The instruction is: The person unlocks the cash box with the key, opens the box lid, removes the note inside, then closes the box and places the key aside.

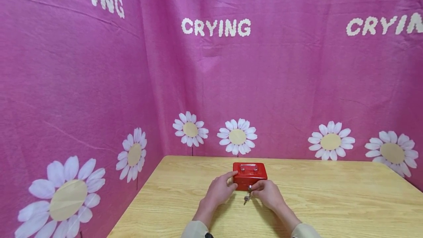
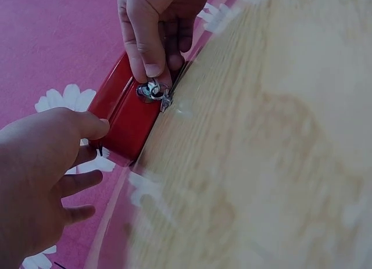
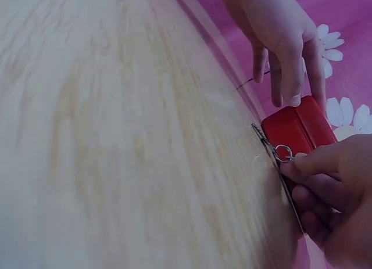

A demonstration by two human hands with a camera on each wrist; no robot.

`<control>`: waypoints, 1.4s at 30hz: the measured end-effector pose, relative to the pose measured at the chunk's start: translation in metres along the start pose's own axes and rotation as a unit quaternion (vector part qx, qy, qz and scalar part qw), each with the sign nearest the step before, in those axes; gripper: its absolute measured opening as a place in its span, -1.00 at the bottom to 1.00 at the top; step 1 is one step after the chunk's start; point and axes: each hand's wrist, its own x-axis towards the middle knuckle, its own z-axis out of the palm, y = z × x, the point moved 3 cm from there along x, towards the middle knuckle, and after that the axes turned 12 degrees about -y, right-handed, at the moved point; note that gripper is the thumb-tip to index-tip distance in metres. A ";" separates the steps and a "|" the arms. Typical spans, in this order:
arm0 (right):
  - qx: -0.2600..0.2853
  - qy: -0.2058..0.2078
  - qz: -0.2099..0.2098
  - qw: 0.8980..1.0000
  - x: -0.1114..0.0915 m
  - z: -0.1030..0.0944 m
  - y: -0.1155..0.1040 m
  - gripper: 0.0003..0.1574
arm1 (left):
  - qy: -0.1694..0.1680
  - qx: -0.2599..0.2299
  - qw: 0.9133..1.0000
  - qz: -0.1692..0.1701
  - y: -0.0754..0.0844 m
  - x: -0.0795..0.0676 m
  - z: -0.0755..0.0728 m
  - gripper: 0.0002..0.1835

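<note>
A small red metal cash box with a silver carrying handle on its lid stands on the wooden table. At its front, thumb and index finger of my right hand pinch a key at the round silver lock. From that key hangs a metal ring with another key dangling toward the tabletop. My left hand touches the box's left end, its thumb at the front corner and the other fingers fairly straight. The pinched key's blade is hidden.
The light wooden table extends to both sides of the box. Behind it and to the left hangs a pink cloth printed with white daisies and lettering. The box stands close to the table's far edge.
</note>
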 end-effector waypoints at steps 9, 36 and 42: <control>0.015 -0.010 0.017 1.000 -0.001 -0.002 0.000 -0.92 | 0.005 0.017 1.000 0.017 -0.002 0.002 0.001 -0.47; 0.005 -0.014 0.012 1.000 -0.008 -0.010 -0.001 -0.82 | -0.011 -0.013 1.000 0.025 0.004 -0.003 -0.001 -0.43; 0.002 -0.008 0.011 1.000 -0.008 -0.018 0.001 -0.85 | -0.013 -0.030 0.999 0.027 0.002 -0.005 0.000 -0.42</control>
